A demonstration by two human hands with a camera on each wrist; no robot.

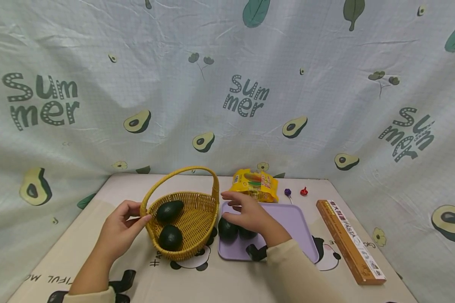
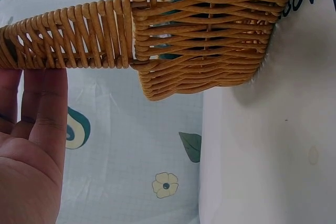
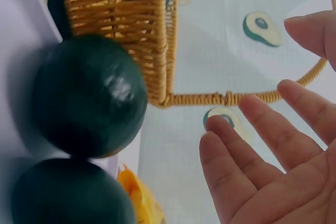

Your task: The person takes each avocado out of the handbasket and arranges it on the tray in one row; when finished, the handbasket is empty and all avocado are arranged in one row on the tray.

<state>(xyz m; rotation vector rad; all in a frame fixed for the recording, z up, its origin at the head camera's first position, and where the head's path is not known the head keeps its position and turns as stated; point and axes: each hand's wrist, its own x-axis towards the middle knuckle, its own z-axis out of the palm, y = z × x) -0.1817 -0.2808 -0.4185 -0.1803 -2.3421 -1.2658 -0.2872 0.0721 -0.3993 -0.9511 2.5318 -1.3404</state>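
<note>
Creased cloth behind woven wicker basket (image 1: 197,219)

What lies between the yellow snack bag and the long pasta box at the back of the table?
In the head view, two small lollipops, one purple and one red, lie between the snack bag and the pasta box.

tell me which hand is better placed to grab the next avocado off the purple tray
Probably the right hand: it hovers open just above the two avocados on the purple tray. The left hand touches the basket rim.
</note>
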